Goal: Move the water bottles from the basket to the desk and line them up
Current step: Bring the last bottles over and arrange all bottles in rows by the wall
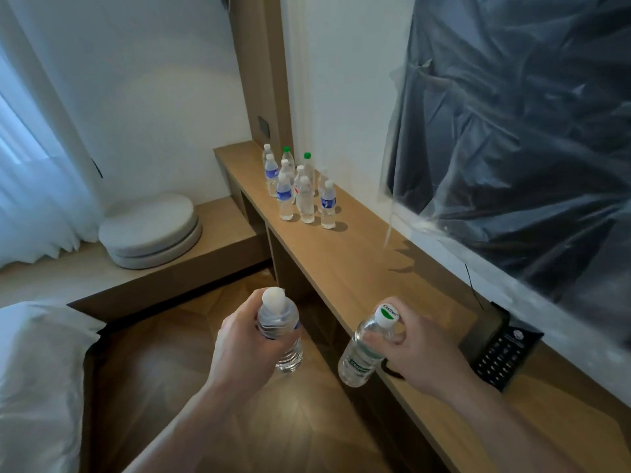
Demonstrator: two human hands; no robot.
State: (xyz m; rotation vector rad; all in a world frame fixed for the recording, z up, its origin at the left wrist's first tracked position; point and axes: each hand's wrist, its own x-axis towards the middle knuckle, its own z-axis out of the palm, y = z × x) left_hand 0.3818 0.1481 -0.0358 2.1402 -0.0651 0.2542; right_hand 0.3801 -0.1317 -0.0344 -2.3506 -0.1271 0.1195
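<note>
My left hand (pixel 239 346) grips a clear water bottle with a white cap (pixel 278 322) by its upper body, held upright over the wooden floor. A second clear bottle with a green-and-white cap (pixel 367 346) is gripped by my right hand (pixel 416 353) near its neck, tilted, just at the front edge of the long wooden desk (pixel 358 268). Several water bottles (pixel 300 189) stand close together at the desk's far end, some with blue labels, two with green caps. No basket is in view.
A black telephone (pixel 502 353) sits on the desk to the right of my right hand. Plastic sheeting covers a dark screen (pixel 512 131) on the wall above the desk. A bed corner (pixel 41 370) lies at lower left, round grey cushions (pixel 150 230) on a low platform beyond.
</note>
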